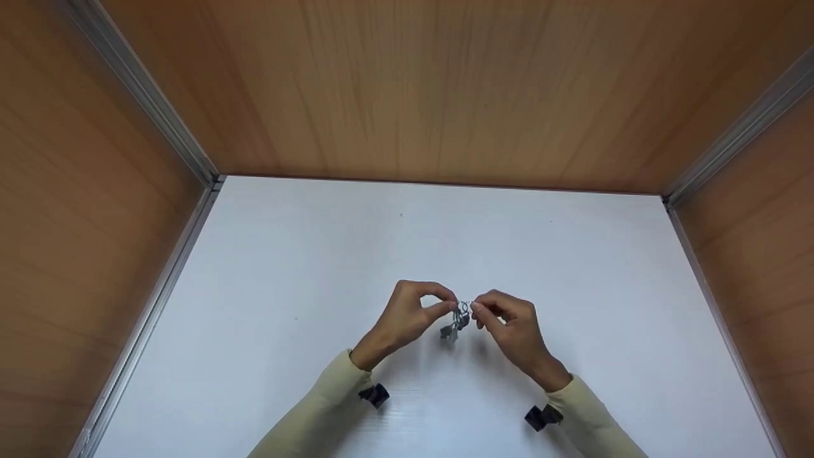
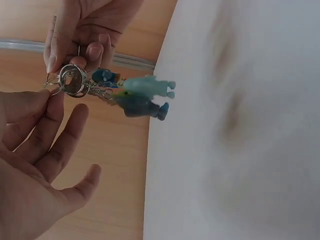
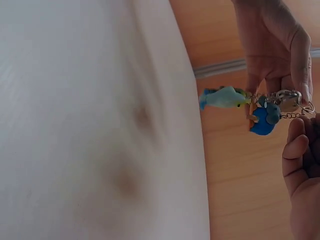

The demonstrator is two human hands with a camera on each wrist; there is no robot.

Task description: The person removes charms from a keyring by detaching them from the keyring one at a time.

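We see the key ring (image 2: pixel 73 80) exactly between our hands, pinched by the left hand (image 1: pixel 407 318) and right hand (image 1: pixel 512 331); its charms (image 2: pixel 142 95) hang below.

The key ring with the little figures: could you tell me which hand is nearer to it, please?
Neither is nearer: both touch it. The left hand pinches the key ring from its left side, the right hand pinches it from its right, and the figures dangle between them.
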